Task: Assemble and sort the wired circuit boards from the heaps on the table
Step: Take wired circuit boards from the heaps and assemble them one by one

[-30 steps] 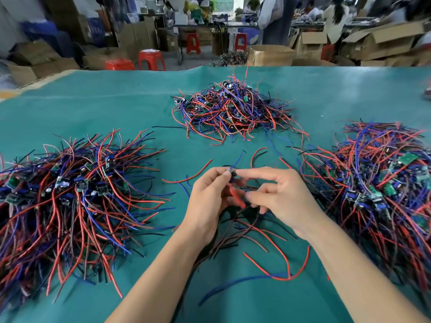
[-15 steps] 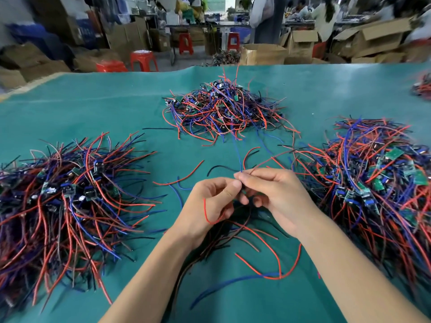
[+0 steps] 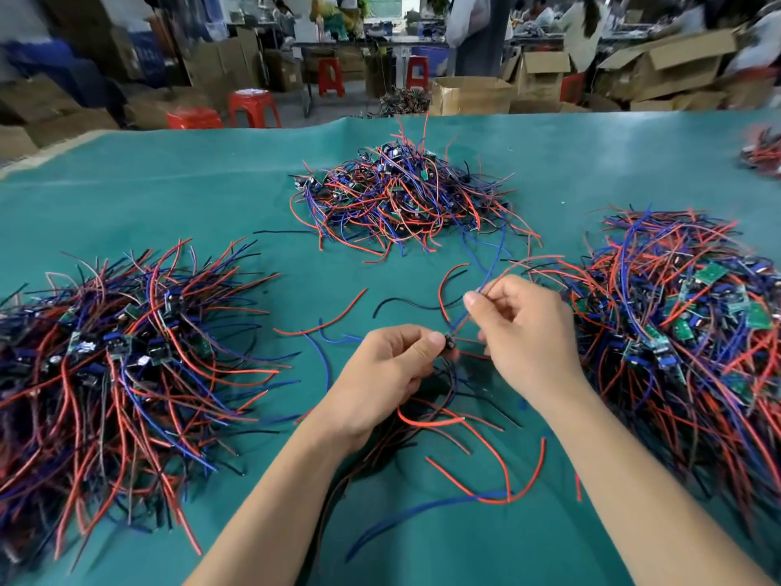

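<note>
Head view of a bench [image 3: 177,205] covered in teal sheeting. The left hand [image 3: 382,374] pinches a small dark circuit board [image 3: 450,343] between thumb and forefinger, above the near centre of the bench. The right hand [image 3: 522,327], just beside it, pinches a blue wire [image 3: 492,264] between thumb and forefinger; its other fingers [image 3: 486,348] curl loosely. The wire runs from the board up through the pinch and onward toward the far heap [image 3: 401,196]. A left heap [image 3: 114,357] and a right heap [image 3: 684,327] of red, blue and black wired boards flank the hands. Loose wires [image 3: 477,454] lie beneath the wrists. Red stools [image 3: 253,107] and cardboard boxes [image 3: 471,95] stand beyond the bench. No writing on boards or boxes is legible.
</note>
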Tool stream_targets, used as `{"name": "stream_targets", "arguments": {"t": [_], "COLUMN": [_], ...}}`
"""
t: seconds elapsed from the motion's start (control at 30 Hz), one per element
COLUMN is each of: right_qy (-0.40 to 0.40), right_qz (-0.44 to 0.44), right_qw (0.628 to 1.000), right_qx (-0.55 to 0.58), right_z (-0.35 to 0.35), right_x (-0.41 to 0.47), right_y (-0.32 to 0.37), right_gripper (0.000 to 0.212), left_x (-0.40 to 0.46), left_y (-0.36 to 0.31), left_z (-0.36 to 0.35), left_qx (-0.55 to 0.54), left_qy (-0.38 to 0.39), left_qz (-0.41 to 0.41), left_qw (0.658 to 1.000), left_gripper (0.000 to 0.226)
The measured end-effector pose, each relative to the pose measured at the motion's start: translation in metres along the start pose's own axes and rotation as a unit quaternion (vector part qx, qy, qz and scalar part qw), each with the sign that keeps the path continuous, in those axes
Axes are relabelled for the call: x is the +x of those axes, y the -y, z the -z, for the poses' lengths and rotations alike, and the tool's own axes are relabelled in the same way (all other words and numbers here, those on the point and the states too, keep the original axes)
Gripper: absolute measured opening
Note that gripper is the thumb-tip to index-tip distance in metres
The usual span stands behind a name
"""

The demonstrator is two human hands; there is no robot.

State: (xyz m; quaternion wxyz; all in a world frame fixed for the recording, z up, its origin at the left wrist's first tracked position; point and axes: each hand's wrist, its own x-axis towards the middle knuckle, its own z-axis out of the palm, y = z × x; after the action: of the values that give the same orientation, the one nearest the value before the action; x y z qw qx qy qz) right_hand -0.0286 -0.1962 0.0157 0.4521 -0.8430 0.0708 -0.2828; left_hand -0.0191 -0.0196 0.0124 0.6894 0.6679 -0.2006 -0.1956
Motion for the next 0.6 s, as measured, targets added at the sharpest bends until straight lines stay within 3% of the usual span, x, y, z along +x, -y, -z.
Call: {"name": "stream_targets", "arguments": {"t": [0.23,0.4,0.47,0.53,0.6], "right_qy": [-0.173,-0.281,-0.246,-0.094,0.088], "right_qz": [-0.020,-0.054,-0.025,-0.023,-0.029], "right_qw": [0.982,0.957,0.969,0.995,0.996], "right_qx": [-0.067,0.040,0.001,0.000,-0.001], "right_z": [0.020,0.026,0.022,0.011,-0.005], "right_x": [0.013,0.015,0.010,0.000,-0.013], "right_y": [-0.019,-0.017,-0.006,0.007,0.019], "right_gripper": [0.024,0.019,0.019,0.037,0.047], "left_x": [0.000,0.005,0.007,0.009,0.010], "left_y": [0.001,0.006,0.009,0.010,0.011], "left_z": [0.001,0.002,0.003,0.003,0.003], "left_qx": [0.026,-0.057,-0.102,-0.129,-0.111], "left_qy": [0.019,-0.068,-0.111,-0.121,-0.098], "left_qz": [-0.005,-0.018,-0.013,-0.009,-0.013], "left_qw": [0.999,0.996,0.988,0.984,0.989], "left_gripper": [0.028,0.027,0.025,0.022,0.021]}}
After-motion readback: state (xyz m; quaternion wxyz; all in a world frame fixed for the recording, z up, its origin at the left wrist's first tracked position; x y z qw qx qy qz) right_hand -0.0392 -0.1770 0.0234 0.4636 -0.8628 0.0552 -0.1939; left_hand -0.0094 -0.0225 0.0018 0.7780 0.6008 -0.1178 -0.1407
